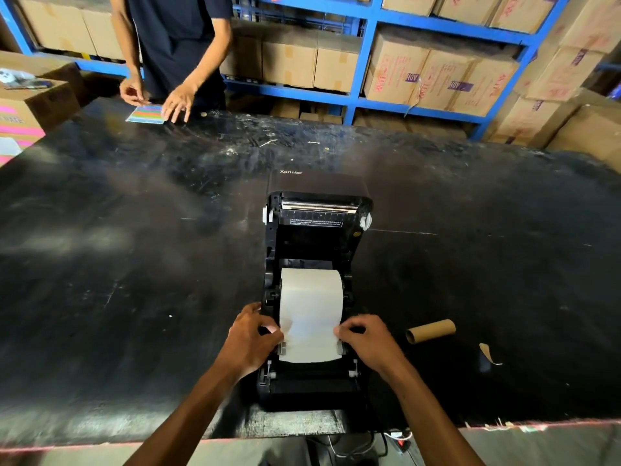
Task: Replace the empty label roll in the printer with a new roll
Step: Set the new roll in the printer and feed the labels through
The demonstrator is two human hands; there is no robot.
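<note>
A black label printer (312,388) stands open at the near edge of the black table, its lid (319,210) tilted back. A white label roll (311,290) sits in its bay, and a strip of paper from it runs toward me over the front guides. My left hand (250,341) pinches the strip's left edge. My right hand (366,339) pinches its right edge. The empty brown cardboard core (430,330) lies on the table to the right of the printer.
A torn scrap of cardboard (488,353) lies right of the core. Across the table another person stands with a hand (178,102) on a colourful sheet (145,114). Blue shelving (363,65) with cardboard boxes lines the back. Cables (386,442) hang below the table's near edge.
</note>
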